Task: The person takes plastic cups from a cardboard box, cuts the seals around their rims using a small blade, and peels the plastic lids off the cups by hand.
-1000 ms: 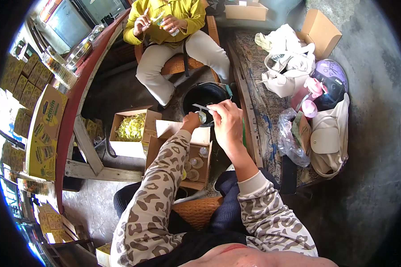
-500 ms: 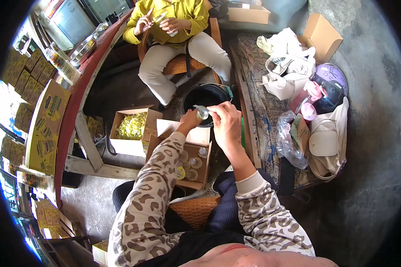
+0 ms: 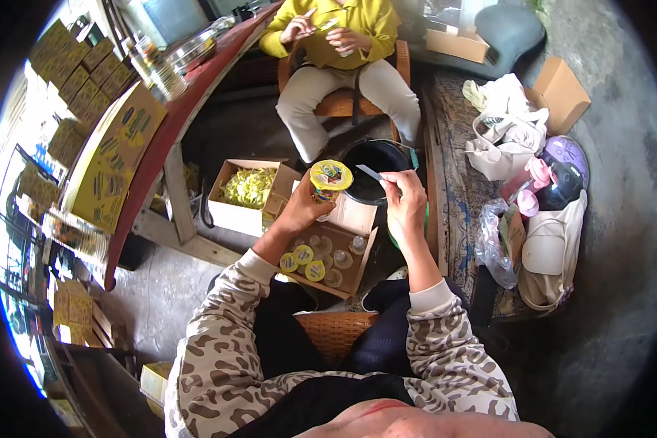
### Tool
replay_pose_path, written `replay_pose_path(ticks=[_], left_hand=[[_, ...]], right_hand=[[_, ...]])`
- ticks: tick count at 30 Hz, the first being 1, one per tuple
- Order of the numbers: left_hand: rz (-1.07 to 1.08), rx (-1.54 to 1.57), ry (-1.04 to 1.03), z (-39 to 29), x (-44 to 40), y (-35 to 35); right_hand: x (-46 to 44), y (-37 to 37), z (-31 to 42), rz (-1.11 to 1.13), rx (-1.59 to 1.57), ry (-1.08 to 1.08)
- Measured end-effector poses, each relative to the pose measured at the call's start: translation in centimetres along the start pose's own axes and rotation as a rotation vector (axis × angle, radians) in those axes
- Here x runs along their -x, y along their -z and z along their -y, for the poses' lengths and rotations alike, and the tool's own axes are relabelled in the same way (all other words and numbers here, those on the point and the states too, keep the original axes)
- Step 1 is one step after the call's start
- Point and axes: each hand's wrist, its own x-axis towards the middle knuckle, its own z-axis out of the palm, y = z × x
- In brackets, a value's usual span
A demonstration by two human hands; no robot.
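Observation:
My left hand [image 3: 301,209] is wrapped round a plastic drink cup [image 3: 331,177] with a printed yellow lid, its top tilted towards me. In my right hand [image 3: 406,198], a small knife [image 3: 369,172] is pinched, its flat blade pointing left towards the cup but apart from it. Just beyond both hands stands a black bucket [image 3: 396,151]. Below my left hand, an open cardboard box [image 3: 354,281] contains several cups, some with yellow lids and others clear.
A carton holds shredded yellow strips [image 3: 248,187]. Opposite me sits a person in a yellow shirt [image 3: 343,66], hands raised with a cup and tool. Bags [image 3: 551,244] and a purple helmet [image 3: 564,157] lie on the right bench. Yellow cartons [image 3: 117,160] line the left.
My left hand has moved from the bucket's edge and now holds up a yellow-lidded cup. The knife has drawn apart from the cup, to the right. The view has shifted.

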Motion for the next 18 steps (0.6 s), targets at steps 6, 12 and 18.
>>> replay_pose_path(ticks=[6, 12, 18], left_hand=[[-0.213, -0.26, -0.216, -0.6, 4.8, 0.1], [-0.235, -0.221, -0.136, -2.4, 5.7, 0.5], [-0.237, -0.45, -0.322, -2.1, 6.1, 1.9]], right_hand=[[2.0, -1.9, 2.5, 0.102, 0.067, 0.254], [2.8, -2.6, 3.9, 0.145, 0.138, 0.387], [2.6, -1.9, 4.4, 0.107, 0.218, 0.509]])
